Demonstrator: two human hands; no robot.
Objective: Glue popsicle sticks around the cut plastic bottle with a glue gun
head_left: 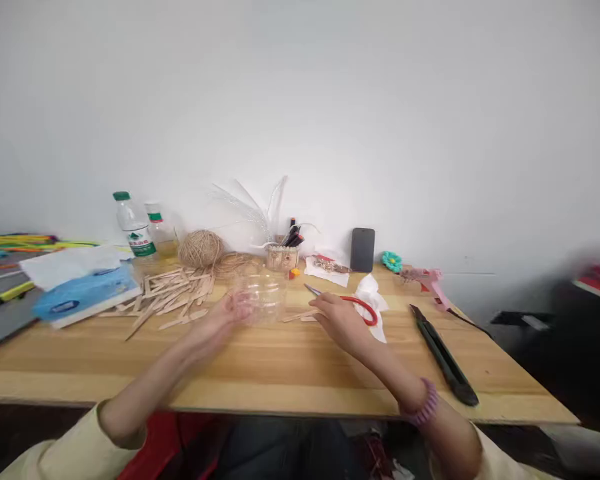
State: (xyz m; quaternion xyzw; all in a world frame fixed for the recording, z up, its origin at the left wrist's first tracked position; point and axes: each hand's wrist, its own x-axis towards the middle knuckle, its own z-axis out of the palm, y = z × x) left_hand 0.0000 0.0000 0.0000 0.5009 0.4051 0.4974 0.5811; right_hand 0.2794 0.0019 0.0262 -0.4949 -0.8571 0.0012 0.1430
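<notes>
Left hand (pixel 230 310) of the seated person: fingers curled on the near-left side of a clear plastic cylinder (pixel 266 293), ridged, see-through, blurred at the edges, held just above or on the bench (pixel 280 367); cannot tell which. Right hand (pixel 343 321): palm down, fingers bent over the scissors (pixel 370 309), red loop showing beyond the knuckles, metal blades pointing away and left. Whether it grips them I cannot tell. Ribbed purple band (pixel 423 403) at that wrist.

Close in: a few flat wooden sticks (pixel 300 316) between cylinder and right hand; crumpled white tissue (pixel 373 293) lies under and beside the red loop, crowding it. Left of the left hand, a loose heap of pale sticks (pixel 175 293), partly overlapped by a blue soft tissue pack (pixel 87 293); its dark oval logo is unreadable from here.

Behind: fuzzy ball of twine (pixel 200 249); stick-sided pot (pixel 283 258) with dark pens and silvery strands. Two bottles (pixel 135 227) at back left, the nearer green-capped, its white and green label bearing red characters too blurred to read. Black phone (pixel 363 250) leaning upright on the wall, teal flower (pixel 391 261) beside it.

Right side: pink glue gun (pixel 433 285), trailing a black cord; dark-handled utility knife (pixel 445 360) lying slantwise, well clear of the right hand.
</notes>
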